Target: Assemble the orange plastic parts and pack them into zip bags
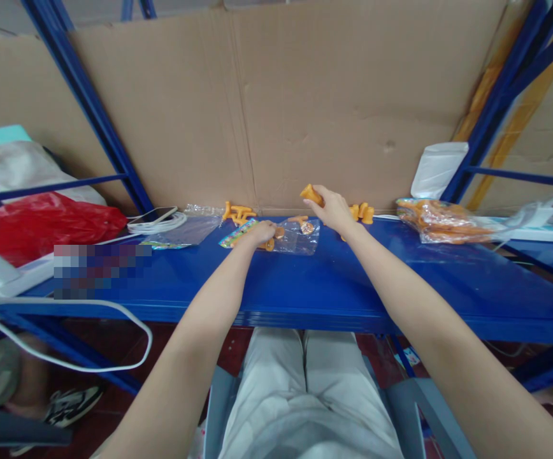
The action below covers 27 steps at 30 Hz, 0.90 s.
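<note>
My right hand (334, 209) is raised a little above the blue shelf (305, 287) and pinches a small orange plastic piece (311, 193). My left hand (260, 232) rests closed on the edge of a clear plastic bag (298, 236) lying flat on the shelf, with small orange pieces at and under its fingers. More orange pieces (238, 213) lie to the left by the cardboard, and a few others (363, 212) stand just right of my right hand.
A cardboard wall (276, 108) backs the shelf. At left lie empty clear bags (185, 231), a phone with a coiled white cable (157, 221) and a red bag (42, 224). At right sit a filled bag of orange parts (441, 222) and a white bag (436, 169).
</note>
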Motion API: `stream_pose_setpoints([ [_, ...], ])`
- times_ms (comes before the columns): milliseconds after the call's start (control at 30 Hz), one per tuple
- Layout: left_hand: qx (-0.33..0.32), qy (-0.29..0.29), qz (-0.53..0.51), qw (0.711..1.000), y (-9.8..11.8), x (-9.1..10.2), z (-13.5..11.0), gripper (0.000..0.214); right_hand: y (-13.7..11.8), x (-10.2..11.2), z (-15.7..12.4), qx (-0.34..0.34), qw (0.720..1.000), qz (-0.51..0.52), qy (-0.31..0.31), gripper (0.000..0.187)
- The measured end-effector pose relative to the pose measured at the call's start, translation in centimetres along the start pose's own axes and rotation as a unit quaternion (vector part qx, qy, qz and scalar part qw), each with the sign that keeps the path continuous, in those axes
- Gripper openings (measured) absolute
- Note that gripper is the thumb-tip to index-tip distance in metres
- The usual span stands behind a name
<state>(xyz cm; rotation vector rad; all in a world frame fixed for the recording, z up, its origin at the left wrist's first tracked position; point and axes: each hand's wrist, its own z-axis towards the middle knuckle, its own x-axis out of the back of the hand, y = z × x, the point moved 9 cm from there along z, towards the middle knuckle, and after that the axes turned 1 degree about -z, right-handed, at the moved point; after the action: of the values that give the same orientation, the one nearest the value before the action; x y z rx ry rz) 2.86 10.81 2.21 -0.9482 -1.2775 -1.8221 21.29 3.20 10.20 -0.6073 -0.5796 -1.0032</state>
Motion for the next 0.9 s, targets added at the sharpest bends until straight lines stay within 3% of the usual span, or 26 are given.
stream_pose_setpoints([
  [100,0.009,0.067,-0.054,0.996,0.7,1.7,-0.7,0.032,-0.5,-0.7,-0.2,0.020,0.999,-0.001,-0.039,0.050],
  [200,-0.035,0.106,-0.175,0.978,2.6,2.8,-1.4,0.034,-1.4,-1.4,-0.5,0.052,0.996,-0.011,-0.076,0.052],
  [300,-0.107,0.060,-0.322,0.939,5.0,2.3,-1.9,0.038,-2.2,-2.4,-0.9,0.071,0.989,-0.036,-0.121,0.055],
  [400,-0.123,0.018,-0.412,0.902,6.1,1.6,-2.1,0.036,-3.1,-2.9,-1.2,0.093,0.984,-0.056,-0.144,0.055],
  [667,-0.074,0.049,-0.480,0.873,5.0,2.4,-2.1,0.024,-4.5,-2.6,-1.3,0.127,0.981,-0.057,-0.135,0.053],
  [900,0.000,0.117,-0.458,0.881,2.5,3.2,-1.5,0.037,-3.4,-2.2,-0.7,0.082,0.992,-0.062,-0.076,0.048],
])
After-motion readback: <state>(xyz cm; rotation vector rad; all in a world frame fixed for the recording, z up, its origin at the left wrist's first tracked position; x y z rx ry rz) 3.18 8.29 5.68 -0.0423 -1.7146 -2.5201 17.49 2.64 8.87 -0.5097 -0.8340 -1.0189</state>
